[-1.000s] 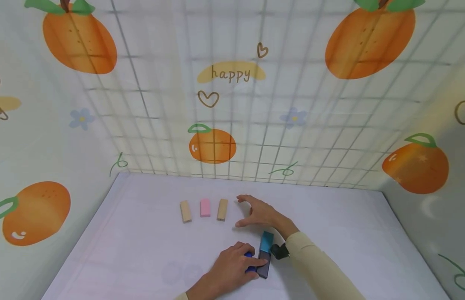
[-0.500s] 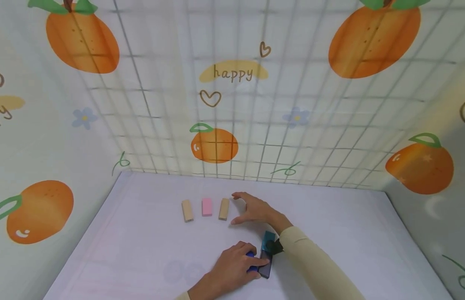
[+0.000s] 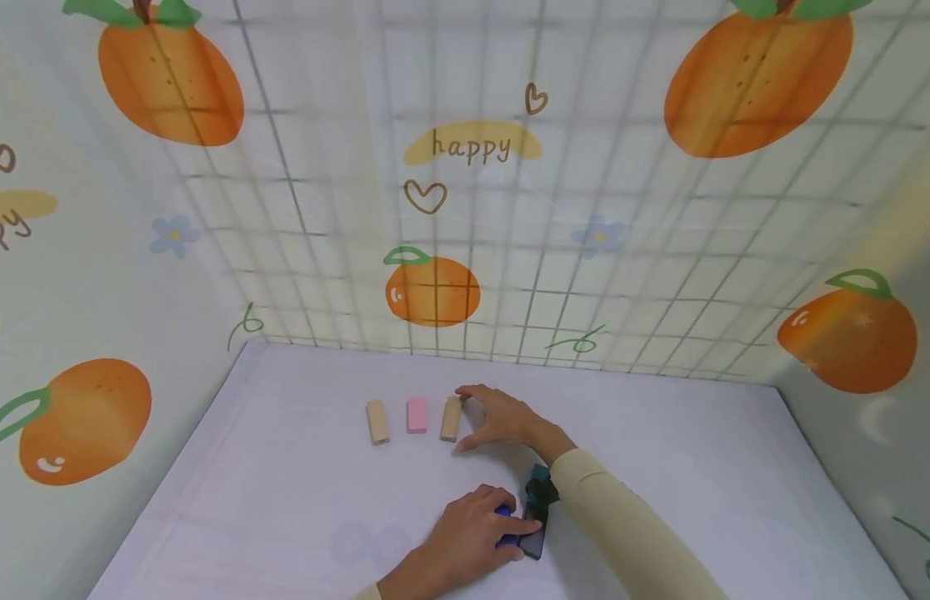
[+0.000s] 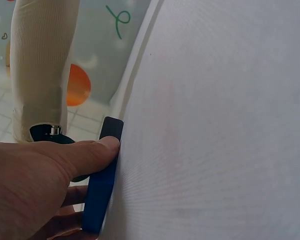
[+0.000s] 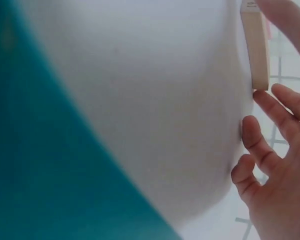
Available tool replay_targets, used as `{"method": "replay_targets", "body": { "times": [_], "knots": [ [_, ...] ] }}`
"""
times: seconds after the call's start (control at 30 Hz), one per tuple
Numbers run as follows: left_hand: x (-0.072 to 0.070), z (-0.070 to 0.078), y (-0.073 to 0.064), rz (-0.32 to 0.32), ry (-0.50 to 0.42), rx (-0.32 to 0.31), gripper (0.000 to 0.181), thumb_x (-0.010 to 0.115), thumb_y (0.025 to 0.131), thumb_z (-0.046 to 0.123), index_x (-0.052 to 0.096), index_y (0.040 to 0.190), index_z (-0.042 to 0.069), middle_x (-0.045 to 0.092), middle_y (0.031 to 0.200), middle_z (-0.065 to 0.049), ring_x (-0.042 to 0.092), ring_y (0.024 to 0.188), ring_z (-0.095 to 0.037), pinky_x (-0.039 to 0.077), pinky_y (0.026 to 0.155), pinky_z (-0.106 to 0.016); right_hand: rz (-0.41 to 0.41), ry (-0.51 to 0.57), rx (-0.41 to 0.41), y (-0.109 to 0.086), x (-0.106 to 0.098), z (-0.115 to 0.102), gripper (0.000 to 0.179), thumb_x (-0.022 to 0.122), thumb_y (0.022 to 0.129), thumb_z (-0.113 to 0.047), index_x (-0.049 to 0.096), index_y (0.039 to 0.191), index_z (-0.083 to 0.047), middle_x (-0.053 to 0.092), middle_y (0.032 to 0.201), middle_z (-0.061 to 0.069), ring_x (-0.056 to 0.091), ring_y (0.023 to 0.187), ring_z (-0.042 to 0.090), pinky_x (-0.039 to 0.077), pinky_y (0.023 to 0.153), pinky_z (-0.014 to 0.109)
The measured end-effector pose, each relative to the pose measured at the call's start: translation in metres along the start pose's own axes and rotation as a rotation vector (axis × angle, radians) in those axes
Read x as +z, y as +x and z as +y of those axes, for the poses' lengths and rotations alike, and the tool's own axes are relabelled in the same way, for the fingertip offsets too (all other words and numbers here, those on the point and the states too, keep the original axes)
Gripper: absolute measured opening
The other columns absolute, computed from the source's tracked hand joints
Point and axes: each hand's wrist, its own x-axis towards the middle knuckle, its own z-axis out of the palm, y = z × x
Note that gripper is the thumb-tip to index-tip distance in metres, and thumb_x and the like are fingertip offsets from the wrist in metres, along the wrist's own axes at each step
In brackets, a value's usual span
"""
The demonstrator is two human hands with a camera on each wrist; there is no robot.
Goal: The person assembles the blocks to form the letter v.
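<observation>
Wooden block, on the table right of the pink block, is not yet gripped, your right hand spread loosely beside it, while your left hand grasps the blue block.

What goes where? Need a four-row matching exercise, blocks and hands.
Column 1
1. pink block
2. left hand
3. right hand
4. teal block

Column 2
A. fingers spread at the right wooden block
B. at the far end of the dark gray block
C. between the left wooden block and the right one
D. holding the blue block

Pairs: 1-C, 2-D, 3-A, 4-B
</observation>
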Motion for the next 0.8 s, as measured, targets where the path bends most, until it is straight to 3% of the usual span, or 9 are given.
{"method": "replay_targets", "body": {
  "times": [0.5,0.7,0.8],
  "knots": [
    [0.0016,0.0002,0.0005,-0.015,-0.01,-0.019,0.04,0.075,0.09,0.042,0.069,0.129,0.04,0.064,0.116,0.007,0.056,0.11,-0.009,0.05,0.087,-0.021,-0.005,-0.126,-0.016,0.0048,0.0019,-0.0062,0.098,0.087,0.069,-0.06,0.05,0.147,-0.013,0.058,0.136,0.004,0.054,0.126,0.023,0.044,0.106,0.048],
    [0.0025,0.0,0.0005,-0.036,-0.011,-0.023,0.04,0.074,0.091,0.043,0.068,0.13,0.041,0.063,0.118,0.007,0.055,0.112,-0.009,0.05,0.088,-0.022,0.02,-0.171,-0.007,0.0075,0.0055,-0.0065,0.083,0.087,0.074,-0.054,0.057,0.14,-0.014,0.059,0.131,0.002,0.059,0.115,0.021,0.05,0.097,0.047],
    [0.0025,0.0001,0.0004,-0.039,-0.003,-0.022,0.04,0.074,0.091,0.043,0.068,0.131,0.041,0.063,0.119,0.007,0.055,0.112,-0.009,0.05,0.089,-0.022,0.021,-0.2,0.008,0.0083,0.0071,-0.0075,0.087,0.086,0.072,-0.059,0.056,0.14,-0.015,0.059,0.132,0.001,0.06,0.113,0.02,0.051,0.096,0.046]
  ]
}}
